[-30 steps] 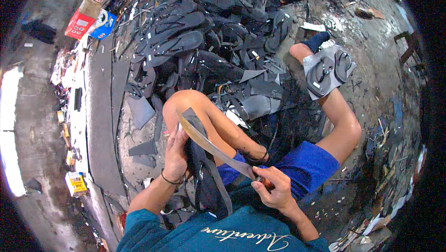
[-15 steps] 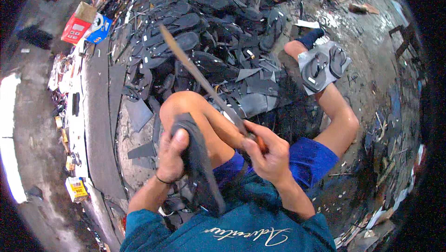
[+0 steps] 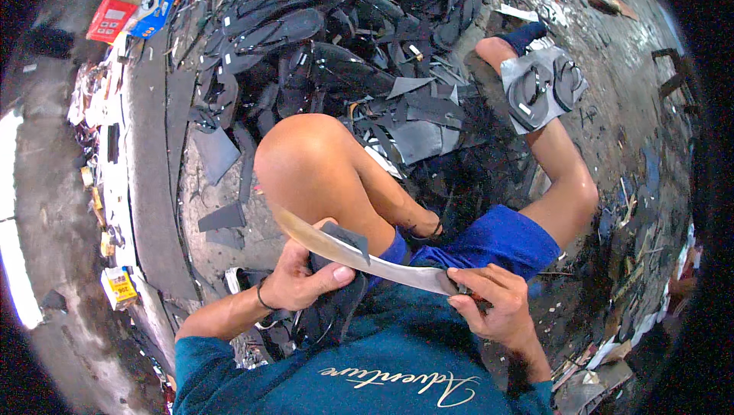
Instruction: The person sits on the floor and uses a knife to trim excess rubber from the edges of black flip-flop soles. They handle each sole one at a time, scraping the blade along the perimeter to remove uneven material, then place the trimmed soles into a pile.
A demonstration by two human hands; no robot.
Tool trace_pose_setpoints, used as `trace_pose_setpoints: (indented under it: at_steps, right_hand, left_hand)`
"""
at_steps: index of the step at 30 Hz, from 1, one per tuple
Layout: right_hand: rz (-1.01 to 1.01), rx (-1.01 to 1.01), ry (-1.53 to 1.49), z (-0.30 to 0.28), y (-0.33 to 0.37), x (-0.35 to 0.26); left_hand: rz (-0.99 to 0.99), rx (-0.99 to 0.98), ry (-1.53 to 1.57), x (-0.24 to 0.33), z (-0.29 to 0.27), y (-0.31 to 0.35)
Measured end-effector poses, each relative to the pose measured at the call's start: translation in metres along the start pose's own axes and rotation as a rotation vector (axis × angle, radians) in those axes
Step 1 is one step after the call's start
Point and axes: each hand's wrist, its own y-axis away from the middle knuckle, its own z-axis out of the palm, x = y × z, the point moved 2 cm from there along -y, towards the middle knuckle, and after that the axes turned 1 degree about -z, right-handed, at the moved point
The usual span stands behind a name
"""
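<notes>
Littered floor point(image 3: 638, 128), heaped with black sandals point(image 3: 283, 32), surrounds a left hand point(image 3: 302, 281) closed thumb-over on a seemingly light, bendy sandal point(image 3: 342, 306), best held by its edges, beside the curved knife point(image 3: 394, 269) clasped in the right hand point(image 3: 495, 300).

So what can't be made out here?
All head view:
Long, curved metal knife: handle mostly hidden by the right hand.
Black, flat-soled flip-flop: partly covered by the left hand.
Teal shirt: cut off by the bottom edge.
Red cardboard box: print too small.
</notes>
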Motion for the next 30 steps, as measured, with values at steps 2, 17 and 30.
trace_pose_setpoints:
  at_steps: [2, 17, 30]
  right_hand:
    - [0.024, -0.078, -0.007, -0.014, -0.011, -0.012]
    - [-0.027, -0.307, -0.485, -0.011, -0.079, -0.017]
    - [0.037, 0.173, -0.745, 0.035, -0.047, 0.017]
  left_hand:
    - [-0.053, -0.041, -0.021, 0.004, 0.007, 0.0]
    - [-0.132, -0.273, -0.198, 0.049, 0.022, -0.025]
    - [0.043, 0.359, 0.867, -0.022, 0.076, -0.046]
